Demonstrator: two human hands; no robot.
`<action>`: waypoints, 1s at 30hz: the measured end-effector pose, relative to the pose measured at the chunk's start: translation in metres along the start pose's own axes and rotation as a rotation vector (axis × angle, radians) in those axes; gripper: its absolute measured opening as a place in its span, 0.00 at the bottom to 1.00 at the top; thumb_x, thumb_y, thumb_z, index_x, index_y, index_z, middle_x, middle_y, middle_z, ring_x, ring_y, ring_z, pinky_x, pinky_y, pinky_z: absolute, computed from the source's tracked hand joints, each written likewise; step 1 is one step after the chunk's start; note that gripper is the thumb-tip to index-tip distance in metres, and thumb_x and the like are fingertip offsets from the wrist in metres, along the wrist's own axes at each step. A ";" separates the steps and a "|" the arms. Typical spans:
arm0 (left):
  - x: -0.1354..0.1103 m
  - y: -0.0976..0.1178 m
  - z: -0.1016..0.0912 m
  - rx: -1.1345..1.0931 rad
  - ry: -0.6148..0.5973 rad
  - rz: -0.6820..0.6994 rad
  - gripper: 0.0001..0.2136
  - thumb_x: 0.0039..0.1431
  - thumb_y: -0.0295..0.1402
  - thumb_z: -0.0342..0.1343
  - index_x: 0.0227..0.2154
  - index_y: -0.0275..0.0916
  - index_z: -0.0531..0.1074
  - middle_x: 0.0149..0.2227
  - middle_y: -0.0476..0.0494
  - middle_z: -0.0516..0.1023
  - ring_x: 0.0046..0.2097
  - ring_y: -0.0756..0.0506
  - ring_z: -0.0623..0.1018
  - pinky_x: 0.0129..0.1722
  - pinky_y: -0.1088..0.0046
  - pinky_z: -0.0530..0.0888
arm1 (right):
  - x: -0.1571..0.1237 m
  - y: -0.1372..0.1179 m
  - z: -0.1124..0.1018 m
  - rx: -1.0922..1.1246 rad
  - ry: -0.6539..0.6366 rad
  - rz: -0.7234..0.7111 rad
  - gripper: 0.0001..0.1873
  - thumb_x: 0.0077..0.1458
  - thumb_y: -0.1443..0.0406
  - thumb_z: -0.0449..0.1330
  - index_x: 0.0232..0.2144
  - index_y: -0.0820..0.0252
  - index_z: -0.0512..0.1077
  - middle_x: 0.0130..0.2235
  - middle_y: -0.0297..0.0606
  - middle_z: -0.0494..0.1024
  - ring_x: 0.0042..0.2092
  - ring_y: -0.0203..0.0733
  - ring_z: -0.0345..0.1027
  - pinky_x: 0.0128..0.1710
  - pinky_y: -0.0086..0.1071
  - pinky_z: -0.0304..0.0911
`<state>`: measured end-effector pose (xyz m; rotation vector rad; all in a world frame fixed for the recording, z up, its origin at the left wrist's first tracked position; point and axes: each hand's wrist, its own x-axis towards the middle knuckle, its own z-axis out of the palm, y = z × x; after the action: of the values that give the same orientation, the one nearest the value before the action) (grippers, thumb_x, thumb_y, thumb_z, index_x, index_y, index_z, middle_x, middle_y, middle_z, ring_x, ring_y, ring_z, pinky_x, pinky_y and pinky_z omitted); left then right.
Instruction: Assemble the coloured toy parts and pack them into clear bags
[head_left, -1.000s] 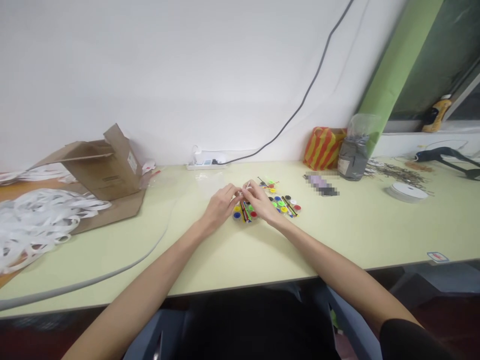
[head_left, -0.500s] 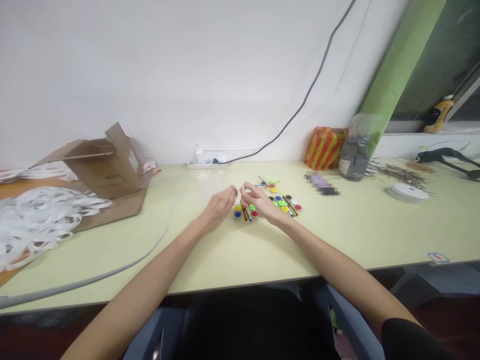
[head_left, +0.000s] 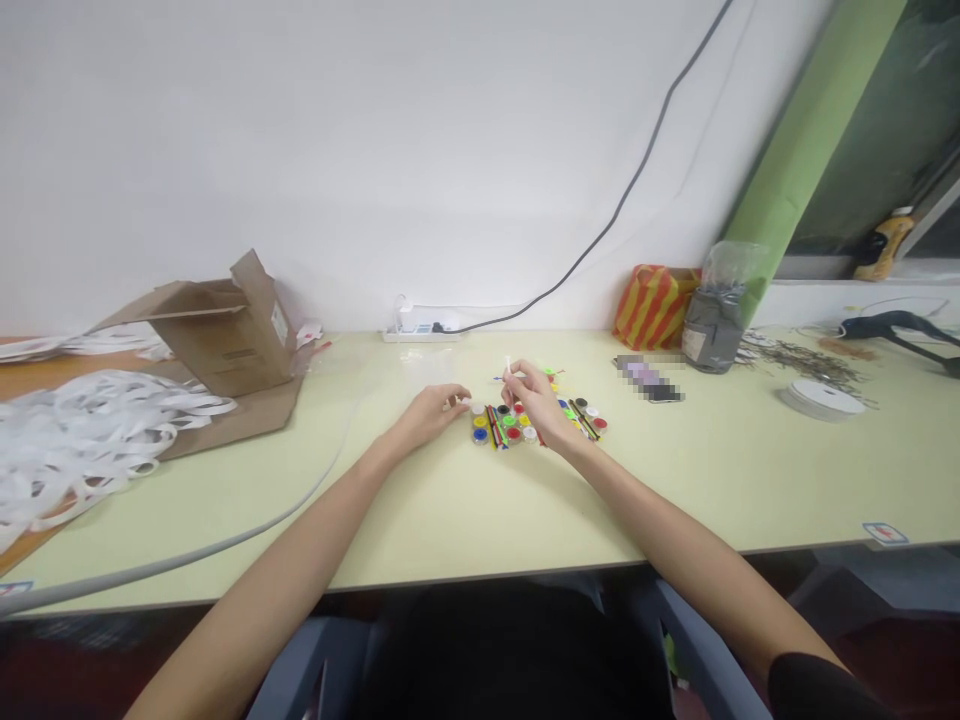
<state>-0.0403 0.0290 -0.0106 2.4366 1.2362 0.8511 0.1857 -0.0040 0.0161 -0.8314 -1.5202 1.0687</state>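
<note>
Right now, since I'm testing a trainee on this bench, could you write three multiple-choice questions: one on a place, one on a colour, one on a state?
1. On which side of the coloured caps is the cardboard box?
A. Left
B. Right
C. On top of them

2. What colours is the plastic bag by the wall?
A. Solid blue
B. Orange-red and yellow stripes
C. Plain white

3. What is the right hand doing?
A. Lying flat and empty
B. Gripping the bag
C. Pinching a thin white stick

Answers:
1. A, the box sits left of the caps, beside the white strips.
2. B, stripes run across the bag.
3. C, the stick rises from its fingertips.
</note>
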 end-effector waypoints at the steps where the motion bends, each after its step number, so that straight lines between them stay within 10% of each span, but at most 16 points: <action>1: 0.000 -0.001 0.000 0.010 0.000 0.005 0.13 0.64 0.41 0.53 0.43 0.41 0.77 0.40 0.43 0.80 0.41 0.43 0.77 0.44 0.65 0.72 | 0.000 0.000 0.000 -0.006 0.000 -0.004 0.18 0.59 0.48 0.56 0.32 0.54 0.60 0.21 0.27 0.67 0.25 0.36 0.58 0.28 0.29 0.52; 30: 0.002 -0.003 -0.010 -0.082 -0.073 -0.044 0.16 0.57 0.49 0.59 0.35 0.42 0.83 0.36 0.42 0.78 0.40 0.42 0.75 0.41 0.65 0.72 | 0.003 0.005 -0.003 -0.004 0.012 -0.029 0.16 0.59 0.50 0.57 0.32 0.55 0.63 0.20 0.27 0.67 0.24 0.35 0.57 0.26 0.29 0.52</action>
<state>-0.0474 0.0320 -0.0037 2.3455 1.1998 0.7775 0.1879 0.0014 0.0130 -0.8143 -1.5209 1.0381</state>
